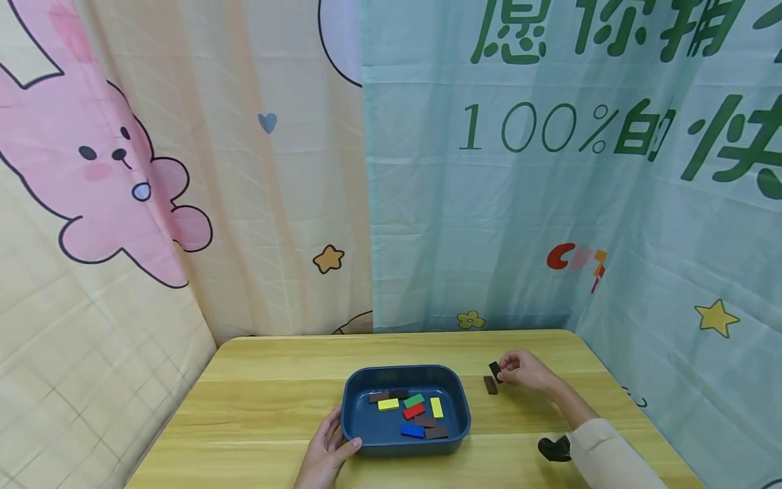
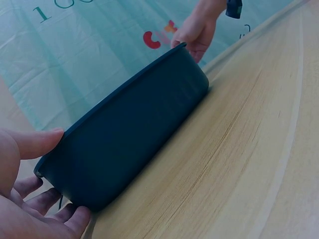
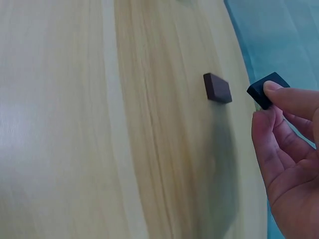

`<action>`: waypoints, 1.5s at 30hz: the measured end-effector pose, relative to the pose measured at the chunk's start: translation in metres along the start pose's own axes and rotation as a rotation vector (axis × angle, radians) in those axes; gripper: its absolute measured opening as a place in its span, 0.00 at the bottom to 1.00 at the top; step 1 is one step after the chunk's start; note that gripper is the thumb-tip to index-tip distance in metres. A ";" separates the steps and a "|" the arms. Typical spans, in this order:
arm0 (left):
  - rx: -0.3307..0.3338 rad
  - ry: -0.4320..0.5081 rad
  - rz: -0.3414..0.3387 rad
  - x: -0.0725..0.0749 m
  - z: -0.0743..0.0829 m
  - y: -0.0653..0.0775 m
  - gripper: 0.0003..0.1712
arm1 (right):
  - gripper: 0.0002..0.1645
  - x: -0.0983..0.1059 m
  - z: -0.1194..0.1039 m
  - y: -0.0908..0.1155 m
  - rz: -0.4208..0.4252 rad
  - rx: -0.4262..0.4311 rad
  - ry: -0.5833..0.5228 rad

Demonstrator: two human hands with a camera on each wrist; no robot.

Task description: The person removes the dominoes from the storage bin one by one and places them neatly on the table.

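My right hand [image 1: 529, 372] pinches a small black block [image 3: 258, 92] between thumb and fingertips at the right of the table. Beside it a dark brown block [image 1: 490, 385] lies on the wood. With its thumb at the rim and fingers against the outer wall, my left hand [image 1: 328, 449] holds the left end of a dark blue rectangular basin [image 1: 407, 449]. Inside the basin several flat blocks lie scattered: yellow [image 1: 387, 405], green [image 1: 414, 401], red [image 1: 413, 411], blue [image 1: 412, 430], brown [image 1: 436, 432] and a black one [image 1: 399, 394].
The light wooden table [image 1: 269, 387] reaches back to printed curtains [image 1: 427, 258] along its far edge. A black strap-like object [image 1: 554, 449] shows beside the right sleeve [image 1: 611, 451].
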State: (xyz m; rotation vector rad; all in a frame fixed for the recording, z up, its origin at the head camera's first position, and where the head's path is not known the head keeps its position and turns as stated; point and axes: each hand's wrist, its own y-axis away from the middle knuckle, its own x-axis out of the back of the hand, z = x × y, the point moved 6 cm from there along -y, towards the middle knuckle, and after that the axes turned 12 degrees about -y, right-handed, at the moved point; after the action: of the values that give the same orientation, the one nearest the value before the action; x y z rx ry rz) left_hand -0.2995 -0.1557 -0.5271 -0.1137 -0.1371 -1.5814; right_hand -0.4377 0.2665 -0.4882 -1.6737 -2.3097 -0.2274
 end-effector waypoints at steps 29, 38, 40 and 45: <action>-0.011 -0.026 0.016 0.000 0.003 0.001 0.50 | 0.08 0.015 0.036 0.013 0.217 -0.183 0.059; -0.001 -0.024 0.014 0.000 0.003 0.001 0.50 | 0.08 0.014 0.035 0.016 0.220 -0.160 0.065; -0.001 -0.022 0.012 0.000 0.003 0.001 0.50 | 0.08 0.014 0.033 0.016 0.220 -0.145 0.067; -0.010 -0.007 0.006 -0.001 0.002 0.002 0.49 | 0.08 0.014 0.025 0.015 0.195 -0.099 0.068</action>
State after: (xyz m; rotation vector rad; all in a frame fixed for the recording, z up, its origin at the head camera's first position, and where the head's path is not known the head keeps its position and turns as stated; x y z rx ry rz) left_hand -0.2976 -0.1541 -0.5249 -0.1273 -0.1339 -1.5762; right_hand -0.4311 0.2909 -0.5076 -1.8940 -2.1007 -0.3567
